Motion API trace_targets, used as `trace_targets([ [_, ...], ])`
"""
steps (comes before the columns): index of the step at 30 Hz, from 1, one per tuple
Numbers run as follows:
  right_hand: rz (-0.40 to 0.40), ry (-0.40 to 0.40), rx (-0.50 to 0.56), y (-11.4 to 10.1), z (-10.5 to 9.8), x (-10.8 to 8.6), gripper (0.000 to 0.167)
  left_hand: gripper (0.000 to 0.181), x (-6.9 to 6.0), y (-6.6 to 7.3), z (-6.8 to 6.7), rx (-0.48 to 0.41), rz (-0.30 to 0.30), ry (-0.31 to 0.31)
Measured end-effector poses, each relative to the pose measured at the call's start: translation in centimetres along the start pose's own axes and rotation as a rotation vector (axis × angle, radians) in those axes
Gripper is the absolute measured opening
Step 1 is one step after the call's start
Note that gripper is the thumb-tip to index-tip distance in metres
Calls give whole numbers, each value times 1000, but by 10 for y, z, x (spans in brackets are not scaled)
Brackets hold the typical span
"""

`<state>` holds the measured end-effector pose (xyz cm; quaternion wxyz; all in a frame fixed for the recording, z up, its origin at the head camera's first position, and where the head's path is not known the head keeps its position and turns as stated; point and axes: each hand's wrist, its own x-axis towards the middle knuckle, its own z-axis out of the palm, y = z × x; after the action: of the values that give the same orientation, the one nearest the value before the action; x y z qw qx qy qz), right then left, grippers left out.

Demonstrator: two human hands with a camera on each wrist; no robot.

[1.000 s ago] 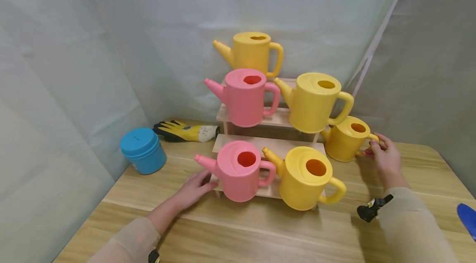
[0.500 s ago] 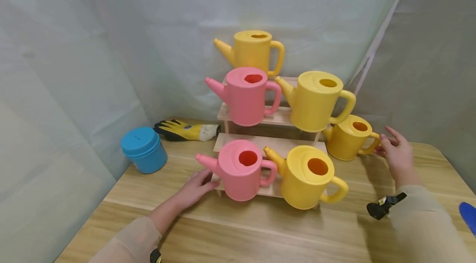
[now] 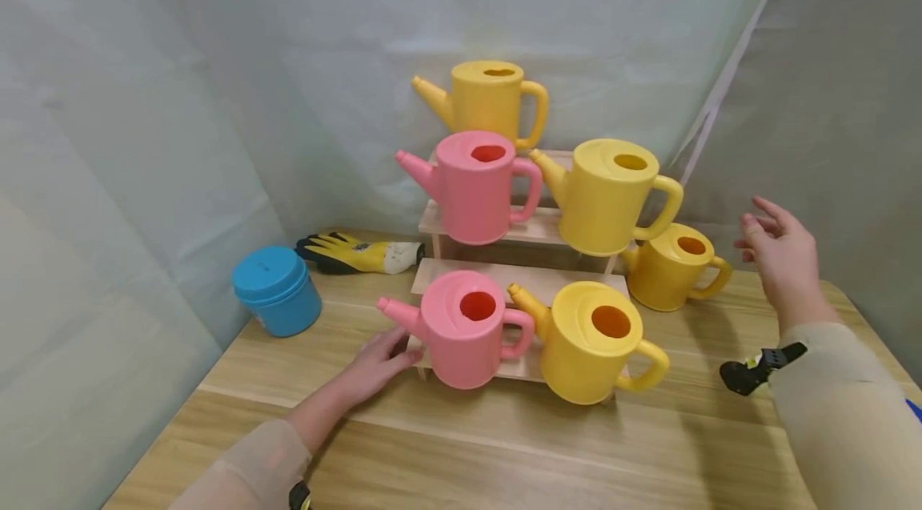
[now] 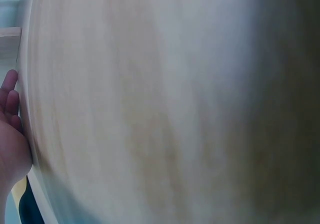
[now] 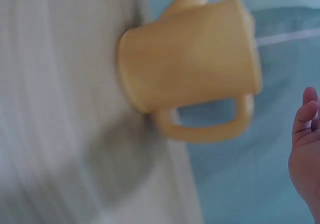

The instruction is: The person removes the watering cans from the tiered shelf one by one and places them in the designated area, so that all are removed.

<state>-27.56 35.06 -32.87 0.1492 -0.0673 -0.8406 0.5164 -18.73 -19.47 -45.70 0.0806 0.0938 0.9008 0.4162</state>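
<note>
1. Left of the raised right hand (image 3: 785, 254), and apart from it, an orange-yellow, plastic-looking watering can (image 3: 659, 282) stands upright on the wood-grain table (image 3: 497, 462). That hand holds nothing, its fingers loosely bent.
2. At the left hand's (image 3: 370, 366) thumb is a pale wooden tiered stand (image 3: 519, 278) (the fingers are partly hidden, so I cannot tell whether they grip it).
3. The step in hand appears to be arranging cans; moving the table one would call for a leftward reach to its handle.
4. Rightward of the left hand, the lowest tier bears a pink can (image 3: 461, 350) and a golden-yellow can (image 3: 579, 358). Farther off and higher stand another pink can (image 3: 475, 202), a pale yellow can (image 3: 601, 210) and, topmost, a yellow can (image 3: 484, 102). Their top holes show no contents.
5. Leftward of the left hand, a round blue tub (image 3: 284, 306) is lidded, its contents hidden.
</note>
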Motion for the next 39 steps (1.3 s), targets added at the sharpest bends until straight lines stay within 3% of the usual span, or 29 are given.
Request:
trace_targets([
  [10, -64, -63, 27, -67, 7, 12, 56, 67, -1, -3, -1, 0, 24, 13],
  [18, -89, -103, 46, -102, 16, 20, 58, 65, -1, -4, -1, 10, 53, 13],
  [28, -90, -143, -105, -154, 25, 29, 59, 66, 0, -3, -1, -1, 41, 11],
  [39, -159, -265, -239, -214, 66, 24, 64, 66, -1, -1, -1, -9, 45, 3],
])
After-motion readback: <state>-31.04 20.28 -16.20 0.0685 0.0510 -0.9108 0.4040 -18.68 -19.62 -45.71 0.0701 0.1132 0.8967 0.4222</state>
